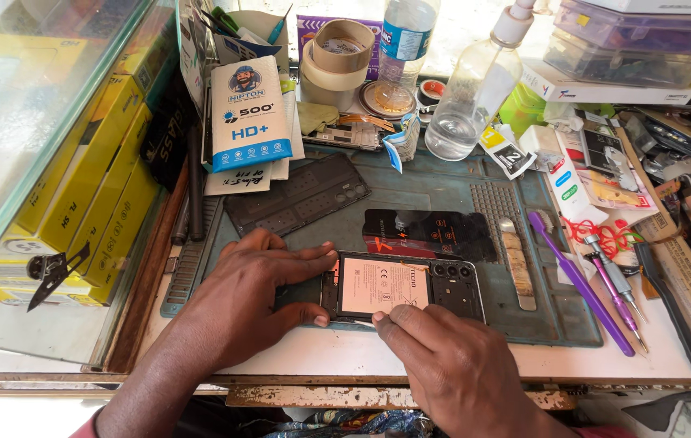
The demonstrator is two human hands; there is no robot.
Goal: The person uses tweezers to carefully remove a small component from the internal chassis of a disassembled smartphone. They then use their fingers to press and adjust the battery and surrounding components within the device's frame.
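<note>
The phone [406, 286] lies on the mat [442, 195] between the left fingers [301, 268] and the right fingers [398, 319]. Behind them lie two covers [297, 195]. Right of the fingers lie a brush [580, 284] and screwdrivers [617, 284]. Far behind stands a bottle [471, 97].

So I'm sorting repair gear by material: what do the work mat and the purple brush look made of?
The work mat looks like matte teal silicone or rubber, given its moulded grid of small compartments. The purple brush looks like glossy moulded plastic, with a smooth, evenly coloured handle.
</note>
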